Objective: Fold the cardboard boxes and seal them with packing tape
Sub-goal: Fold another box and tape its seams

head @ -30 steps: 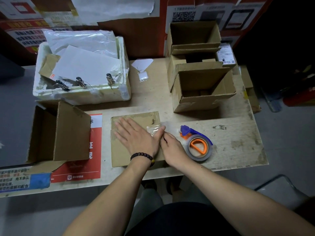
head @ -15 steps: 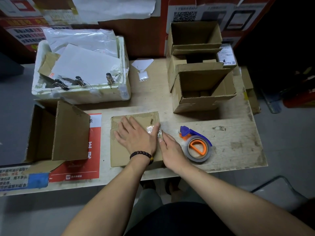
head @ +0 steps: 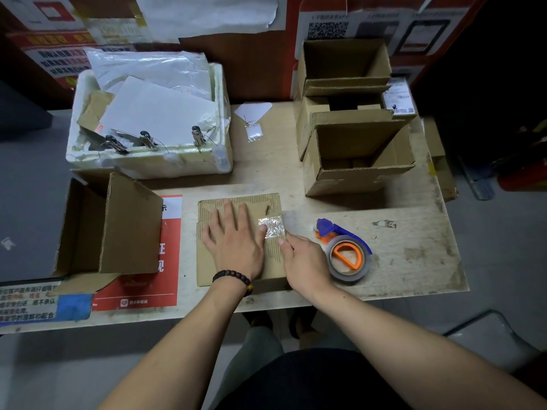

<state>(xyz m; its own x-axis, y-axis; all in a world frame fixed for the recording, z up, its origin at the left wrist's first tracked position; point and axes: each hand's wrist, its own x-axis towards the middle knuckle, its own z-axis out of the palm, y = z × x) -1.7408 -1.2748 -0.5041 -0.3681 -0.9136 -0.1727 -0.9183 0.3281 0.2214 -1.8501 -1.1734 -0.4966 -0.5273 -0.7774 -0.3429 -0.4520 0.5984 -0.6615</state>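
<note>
Posters back our worn desk [head: 414, 255]; the cardboard box [head: 266, 208] sits at 6 o'clock, light, stiff. Left hand [head: 233, 241] presses flat; right hand [head: 305, 258] pinches crinkly tape [head: 270, 227], edge-held.

This looks like a parcel packing station in a small shipping shop. A worn bench [head: 414, 261] carries open cardboard boxes [head: 361, 161] stacked at its far right corner, a tape dispenser [head: 346, 255] near the front edge and a foam box [head: 148, 164] of papers at the far left. Printed notices [head: 59, 51] and a QR-code poster [head: 328, 29] cover the wall behind.
</note>
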